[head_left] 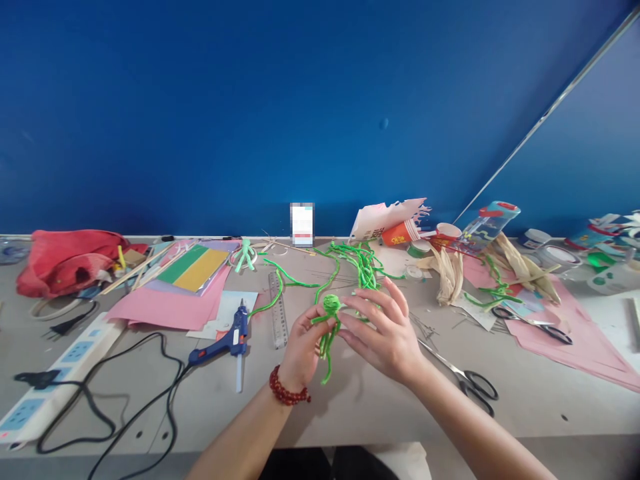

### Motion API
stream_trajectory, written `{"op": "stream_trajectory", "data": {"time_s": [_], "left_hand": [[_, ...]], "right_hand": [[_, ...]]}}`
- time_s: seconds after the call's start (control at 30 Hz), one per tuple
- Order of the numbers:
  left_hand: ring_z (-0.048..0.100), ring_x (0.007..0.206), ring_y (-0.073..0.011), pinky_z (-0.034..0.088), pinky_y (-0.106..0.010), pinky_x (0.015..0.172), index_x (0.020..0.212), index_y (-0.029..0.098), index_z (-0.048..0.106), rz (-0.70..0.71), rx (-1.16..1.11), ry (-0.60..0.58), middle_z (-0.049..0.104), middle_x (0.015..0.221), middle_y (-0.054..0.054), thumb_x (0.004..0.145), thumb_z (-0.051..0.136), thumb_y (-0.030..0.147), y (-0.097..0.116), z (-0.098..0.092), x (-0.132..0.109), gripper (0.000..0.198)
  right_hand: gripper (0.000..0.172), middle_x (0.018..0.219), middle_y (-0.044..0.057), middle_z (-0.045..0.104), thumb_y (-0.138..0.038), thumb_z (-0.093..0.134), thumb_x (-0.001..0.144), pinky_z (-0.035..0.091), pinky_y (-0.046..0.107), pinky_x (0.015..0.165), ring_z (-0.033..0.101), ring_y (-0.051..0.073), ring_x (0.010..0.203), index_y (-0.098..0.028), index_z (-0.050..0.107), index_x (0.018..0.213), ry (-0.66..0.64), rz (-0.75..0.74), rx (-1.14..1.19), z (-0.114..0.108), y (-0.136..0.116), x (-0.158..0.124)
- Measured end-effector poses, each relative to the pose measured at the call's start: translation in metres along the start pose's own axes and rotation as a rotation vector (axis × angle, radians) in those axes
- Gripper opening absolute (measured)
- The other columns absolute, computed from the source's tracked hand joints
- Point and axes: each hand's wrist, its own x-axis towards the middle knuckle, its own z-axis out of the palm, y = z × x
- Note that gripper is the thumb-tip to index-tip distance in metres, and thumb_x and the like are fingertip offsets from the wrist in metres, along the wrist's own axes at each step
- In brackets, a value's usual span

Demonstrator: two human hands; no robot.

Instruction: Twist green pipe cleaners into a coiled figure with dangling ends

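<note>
My left hand, with a red bead bracelet at the wrist, is closed around a small green pipe-cleaner figure with a coiled round head and dangling legs. It holds the figure upright just above the grey table. My right hand is beside it, fingers spread, with fingertips touching the figure's right side. A tangle of loose green pipe cleaners lies just behind both hands.
A blue glue gun, clear ruler, power strip with black cables and coloured paper lie left. Scissors lie right, with more scissors, dried husks, paper cups and pink paper beyond.
</note>
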Motion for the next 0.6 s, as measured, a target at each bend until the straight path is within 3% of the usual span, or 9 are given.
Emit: {"op": "stream_trajectory", "data": {"time_s": [0.13,0.3,0.43,0.6], "left_hand": [[0.062,0.069,-0.0101,0.046,-0.019,0.066,0.074,0.016,0.074,-0.031,-0.032,0.027,0.071,0.072,0.0,0.061,0.09,0.025,0.001,0.001,0.0,0.022],[0.061,0.067,-0.0097,0.045,-0.018,0.062,0.071,0.018,0.074,-0.021,-0.027,0.05,0.071,0.072,0.0,0.059,0.092,0.026,0.0,-0.002,0.001,0.023],[0.063,0.074,-0.0133,0.049,-0.023,0.069,0.076,0.02,0.076,0.09,0.052,0.067,0.072,0.078,-0.001,0.059,0.092,0.03,-0.005,-0.008,0.003,0.025],[0.065,0.085,-0.0172,0.051,-0.028,0.076,0.082,0.023,0.079,0.259,0.182,0.003,0.071,0.09,-0.004,0.068,0.087,0.031,-0.009,-0.014,0.003,0.018]], "right_hand": [[0.015,0.103,0.0,0.078,-0.024,0.071,0.087,0.018,0.051,0.123,0.066,0.024,0.104,-0.024,0.069,0.102,0.025,0.016,0.018,0.003,-0.002,0.0],[0.02,0.097,0.0,0.078,-0.02,0.07,0.086,0.021,0.055,0.121,0.067,0.023,0.098,-0.024,0.067,0.105,0.029,0.064,0.13,0.006,-0.002,0.002],[0.016,0.092,0.0,0.076,-0.02,0.07,0.086,0.026,0.057,0.117,0.066,0.022,0.094,-0.025,0.066,0.1,-0.009,0.173,0.308,0.004,-0.002,0.006],[0.006,0.092,0.002,0.072,-0.024,0.066,0.09,0.037,0.05,0.108,0.065,0.021,0.089,-0.025,0.064,0.096,-0.163,0.383,0.595,-0.003,0.0,0.007]]}}
